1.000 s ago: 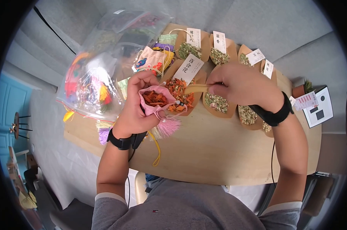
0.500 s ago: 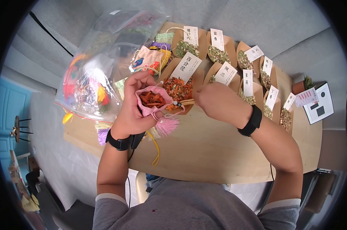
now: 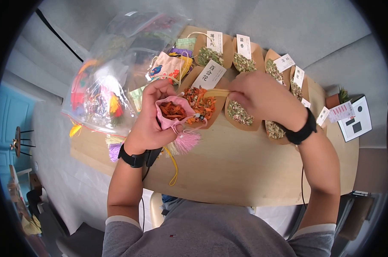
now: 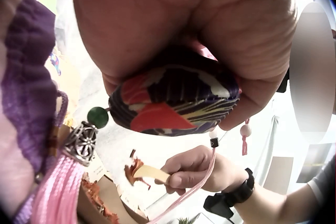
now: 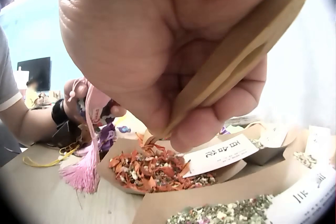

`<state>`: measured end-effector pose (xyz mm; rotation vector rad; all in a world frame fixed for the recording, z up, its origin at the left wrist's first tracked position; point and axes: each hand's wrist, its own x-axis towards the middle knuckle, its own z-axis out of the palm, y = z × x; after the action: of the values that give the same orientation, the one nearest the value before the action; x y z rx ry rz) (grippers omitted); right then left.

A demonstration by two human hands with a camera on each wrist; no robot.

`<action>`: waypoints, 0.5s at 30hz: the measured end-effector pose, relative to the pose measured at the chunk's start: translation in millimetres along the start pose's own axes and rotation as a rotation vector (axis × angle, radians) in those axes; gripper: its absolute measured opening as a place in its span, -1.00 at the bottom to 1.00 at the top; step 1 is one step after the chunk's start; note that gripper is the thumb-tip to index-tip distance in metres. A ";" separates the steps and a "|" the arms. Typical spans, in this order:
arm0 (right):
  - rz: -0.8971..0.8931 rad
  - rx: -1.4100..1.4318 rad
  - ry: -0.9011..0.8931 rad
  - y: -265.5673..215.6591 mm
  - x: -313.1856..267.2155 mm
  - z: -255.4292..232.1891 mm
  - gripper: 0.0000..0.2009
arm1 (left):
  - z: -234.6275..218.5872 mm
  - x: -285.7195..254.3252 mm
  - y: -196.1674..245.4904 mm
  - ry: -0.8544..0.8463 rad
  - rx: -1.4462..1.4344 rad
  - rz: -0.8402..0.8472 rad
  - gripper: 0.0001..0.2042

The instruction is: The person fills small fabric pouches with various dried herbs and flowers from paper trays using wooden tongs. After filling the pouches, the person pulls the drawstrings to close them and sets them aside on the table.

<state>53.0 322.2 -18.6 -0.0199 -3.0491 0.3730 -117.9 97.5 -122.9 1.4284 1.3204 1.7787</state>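
Observation:
My left hand [image 3: 147,126] grips a small drawstring pouch with a pink lining [image 3: 188,107] and a dark, patterned outer cloth [image 4: 176,100]. Orange dried petals [image 3: 172,111] fill its open mouth. A pink tassel [image 3: 187,141] hangs from it. Between thumb and fingers, my right hand [image 3: 264,98] pinches wooden tongs [image 3: 217,92]. Their tips are over a brown paper tray [image 3: 223,98] of orange dried petals [image 3: 200,103], to the right of the pouch. In the left wrist view, a few petal shreds [image 4: 134,174] cling at the tips of the tongs.
More paper trays of dried herbs with white label cards [image 3: 244,46] stand behind and right. A large clear plastic bag [image 3: 104,85] and other embroidered pouches [image 3: 168,66] lie at left. A potted plant [image 3: 337,98] stands at the far right.
My right hand with the tongs came left to the pouch half a second ago, and is now back to the right over the petal tray. The left hand and pouch have barely moved.

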 end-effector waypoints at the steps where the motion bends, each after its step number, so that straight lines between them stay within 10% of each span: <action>1: -0.032 0.022 0.039 0.3 -0.2 -8.0 -0.89 | 1.6 0.2 2.3 -0.001 -0.073 -0.025 -0.13; 15: -0.189 -0.025 0.015 -61.8 24.6 -0.7 -0.89 | 0.1 -1.3 5.9 -0.028 0.020 0.009 -0.11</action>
<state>28.2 262.9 -1.4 0.2604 -3.0068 0.3200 -116.3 94.1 -118.2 1.4669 1.3233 1.7489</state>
